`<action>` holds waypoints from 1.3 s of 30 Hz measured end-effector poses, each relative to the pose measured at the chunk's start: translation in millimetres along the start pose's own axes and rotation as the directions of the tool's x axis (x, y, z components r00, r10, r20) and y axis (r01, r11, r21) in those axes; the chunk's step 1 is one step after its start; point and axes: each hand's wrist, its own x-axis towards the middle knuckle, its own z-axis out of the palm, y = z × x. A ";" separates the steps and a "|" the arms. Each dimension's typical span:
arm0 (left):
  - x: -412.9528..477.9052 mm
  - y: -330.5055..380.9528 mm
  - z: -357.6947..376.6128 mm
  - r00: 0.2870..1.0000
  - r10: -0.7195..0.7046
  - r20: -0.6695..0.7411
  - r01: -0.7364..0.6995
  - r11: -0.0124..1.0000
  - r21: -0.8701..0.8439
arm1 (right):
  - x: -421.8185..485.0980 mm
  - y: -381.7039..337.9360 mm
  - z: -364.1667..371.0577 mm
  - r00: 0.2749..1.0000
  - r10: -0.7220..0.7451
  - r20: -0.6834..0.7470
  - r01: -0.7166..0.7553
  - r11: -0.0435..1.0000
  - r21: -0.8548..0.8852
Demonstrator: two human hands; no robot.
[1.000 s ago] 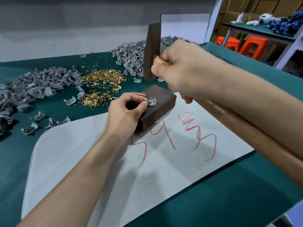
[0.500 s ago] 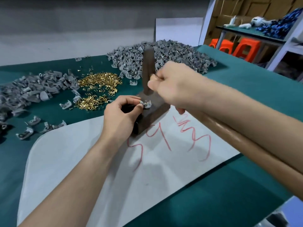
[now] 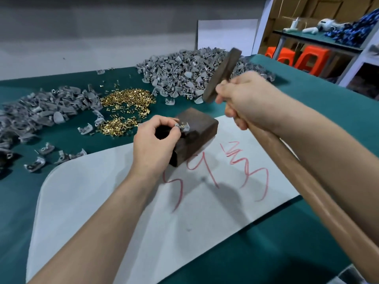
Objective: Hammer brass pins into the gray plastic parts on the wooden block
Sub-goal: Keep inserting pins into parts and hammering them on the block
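Dark brown rectangular wooden block (image 3: 198, 138) sits on the far edge of a white sheet with red handwritten marks (image 3: 123, 201), which lies on the green cloth table cover (image 3: 328, 111).

Left hand (image 3: 155, 140): rests against the near-left side of the block, thumb and forefinger pinched narrow on a small gray moulded plastic part (image 3: 185, 128) lying on the block's top face. A brass pin (image 3: 181, 125) appears to stand in that part; it is too small to tell how deep it sits.

Right hand (image 3: 248, 103): fingers wrapped tight round the light wooden handle (image 3: 307, 181) of a hammer, just below its dark oblong head (image 3: 222, 74). The head is tilted, up and to the right of the block, apart from it. The handle runs back under the right forearm toward the lower right.

Stock on the cloth:
- loose heap of small brass pins (image 3: 127, 101), left of the block
- large heap of gray plastic parts (image 3: 194, 72), beyond the block
- second heap of gray parts (image 3: 41, 111), far left, with a few strays near the sheet's left corner

Background right: orange plastic stools (image 3: 303, 58) under a shelf.
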 end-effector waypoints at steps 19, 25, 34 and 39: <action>-1.5 3.1 -1.3 0.977 0.179 -0.119 -0.152 0.965 0.212 | -14.9 9.0 31.1 0.998 0.038 0.053 -0.032 0.993 -0.111; -1.5 2.7 -4.0 0.981 0.170 -0.089 -0.151 0.971 0.188 | -8.7 3.6 35.0 0.996 0.034 0.080 -0.023 0.991 -0.134; -0.7 0.7 -4.0 0.984 0.154 -0.085 -0.140 0.977 0.159 | -11.9 -3.4 43.4 0.999 -0.052 0.017 0.055 0.963 -0.263; 0.7 0.0 -6.1 0.991 0.119 -0.061 -0.113 0.990 0.087 | -11.8 -8.3 42.9 0.994 -0.043 0.098 0.073 0.941 -0.331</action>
